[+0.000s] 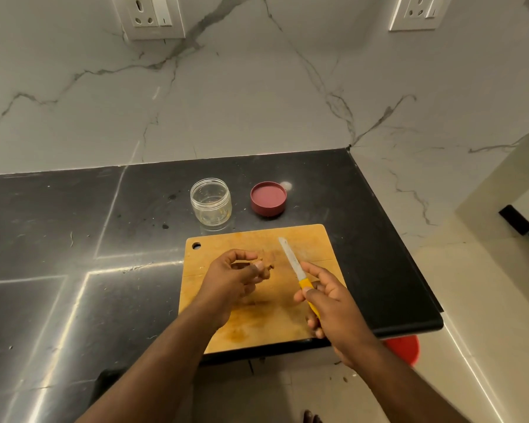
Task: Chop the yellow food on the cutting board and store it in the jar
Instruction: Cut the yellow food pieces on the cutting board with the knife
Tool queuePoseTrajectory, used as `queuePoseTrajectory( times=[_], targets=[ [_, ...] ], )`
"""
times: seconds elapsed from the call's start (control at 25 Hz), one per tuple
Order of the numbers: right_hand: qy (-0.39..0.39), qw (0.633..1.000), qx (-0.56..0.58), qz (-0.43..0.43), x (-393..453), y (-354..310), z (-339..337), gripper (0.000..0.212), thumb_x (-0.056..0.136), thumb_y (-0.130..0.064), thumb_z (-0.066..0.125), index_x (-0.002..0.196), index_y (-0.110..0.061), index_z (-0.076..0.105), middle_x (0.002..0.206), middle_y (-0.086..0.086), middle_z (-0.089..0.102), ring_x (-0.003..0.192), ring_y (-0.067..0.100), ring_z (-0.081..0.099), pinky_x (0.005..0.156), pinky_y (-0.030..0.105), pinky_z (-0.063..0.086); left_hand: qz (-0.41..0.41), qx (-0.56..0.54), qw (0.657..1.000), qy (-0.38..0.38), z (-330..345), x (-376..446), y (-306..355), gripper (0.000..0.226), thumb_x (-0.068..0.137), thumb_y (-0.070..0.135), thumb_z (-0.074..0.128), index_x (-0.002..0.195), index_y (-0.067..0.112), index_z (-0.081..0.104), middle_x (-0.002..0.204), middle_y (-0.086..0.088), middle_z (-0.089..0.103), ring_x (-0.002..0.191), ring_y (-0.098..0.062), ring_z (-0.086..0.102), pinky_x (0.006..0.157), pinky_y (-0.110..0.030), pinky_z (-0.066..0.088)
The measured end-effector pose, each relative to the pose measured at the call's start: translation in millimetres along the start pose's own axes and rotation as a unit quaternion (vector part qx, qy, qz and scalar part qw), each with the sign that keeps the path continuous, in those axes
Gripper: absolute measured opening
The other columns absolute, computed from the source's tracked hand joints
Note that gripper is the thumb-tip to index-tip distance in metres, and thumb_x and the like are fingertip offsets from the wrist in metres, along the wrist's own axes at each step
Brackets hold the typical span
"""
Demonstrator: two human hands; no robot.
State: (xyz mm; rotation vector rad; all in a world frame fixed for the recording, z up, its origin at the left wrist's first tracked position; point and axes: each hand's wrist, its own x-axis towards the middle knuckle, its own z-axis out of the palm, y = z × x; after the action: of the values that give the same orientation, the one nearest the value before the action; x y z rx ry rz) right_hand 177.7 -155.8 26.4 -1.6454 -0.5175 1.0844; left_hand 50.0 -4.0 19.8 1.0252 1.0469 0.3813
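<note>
**Open tabletop to the left, jar and lid behind the board**

Behind the wooden cutting board (257, 300), a glass jar (211, 205) and a red lid (268, 199) stand apart with a gap between. Left, the black tabletop (58, 254) lies open; the marble wall (226, 102) closes the back.

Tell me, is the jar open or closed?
Open. The jar stands upright with no lid on it, and the red lid sits beside it on the counter.

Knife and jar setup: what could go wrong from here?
1. The right hand holds the knife loosely by its yellow handle, blade raised; it could slip.
2. The left hand pinches the small yellow food, so fingers sit close to any cut.
3. The jar is narrow and off the cutting board; pieces may spill.
</note>
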Motion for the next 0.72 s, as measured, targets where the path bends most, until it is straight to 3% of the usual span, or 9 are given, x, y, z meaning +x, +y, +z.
queuePoseTrajectory(
  times=[0.16,0.28,0.4,0.56,0.72],
  targets=[
    [0.019,0.992,-0.118,-0.033,0.8,11.9,-7.6,0.041,0.099,-0.015,0.050,0.129,-0.043,0.054,0.100,-0.017,0.065,0.060,0.005,0.052,0.054,0.021,0.045,-0.002,0.178,0.980,0.091,7.0,30.8,-7.1,0.024,0.087,0.019,0.079,0.106,0.020,0.064,0.101,-0.003,0.074,0.089,-0.016,0.073,0.080,-0.036,0.062],
    [0.017,0.974,-0.218,-0.053,-3.6,22.5,-10.7,0.045,0.100,-0.019,0.051,0.141,-0.037,0.045,0.111,-0.030,0.053,0.082,-0.001,0.056,0.070,0.014,0.047,0.023,0.339,0.937,0.079,5.9,37.3,-6.4,0.030,0.087,0.027,0.079,0.112,0.028,0.063,0.107,0.007,0.063,0.095,-0.016,0.068,0.081,-0.035,0.062],
    [0.016,0.952,-0.291,-0.091,-6.8,24.4,-9.2,0.046,0.102,-0.025,0.047,0.146,-0.034,0.038,0.129,-0.022,0.050,0.104,-0.002,0.053,0.082,0.011,0.044,0.077,0.425,0.900,0.066,5.2,38.5,-8.5,0.036,0.087,0.027,0.078,0.120,0.032,0.066,0.120,0.005,0.060,0.106,-0.014,0.061,0.083,-0.027,0.055],
    [0.008,0.919,-0.371,-0.133,-2.9,23.3,-3.1,0.045,0.104,-0.025,0.040,0.149,-0.027,0.036,0.143,-0.009,0.047,0.124,0.003,0.045,0.101,0.017,0.036,0.117,0.467,0.874,0.069,7.2,36.8,-12.4,0.029,0.089,0.033,0.076,0.117,0.030,0.072,0.122,0.003,0.060,0.099,-0.009,0.054,0.079,-0.022,0.043],
    [-0.005,0.898,-0.414,-0.149,3.5,22.9,2.8,0.046,0.105,-0.027,0.036,0.151,-0.027,0.032,0.139,-0.008,0.047,0.121,0.005,0.047,0.100,0.021,0.041,0.131,0.478,0.865,0.074,6.2,37.3,-14.4,0.030,0.089,0.034,0.075,0.118,0.029,0.073,0.121,0.004,0.062,0.097,-0.007,0.053,0.080,-0.021,0.044]
  ],
)
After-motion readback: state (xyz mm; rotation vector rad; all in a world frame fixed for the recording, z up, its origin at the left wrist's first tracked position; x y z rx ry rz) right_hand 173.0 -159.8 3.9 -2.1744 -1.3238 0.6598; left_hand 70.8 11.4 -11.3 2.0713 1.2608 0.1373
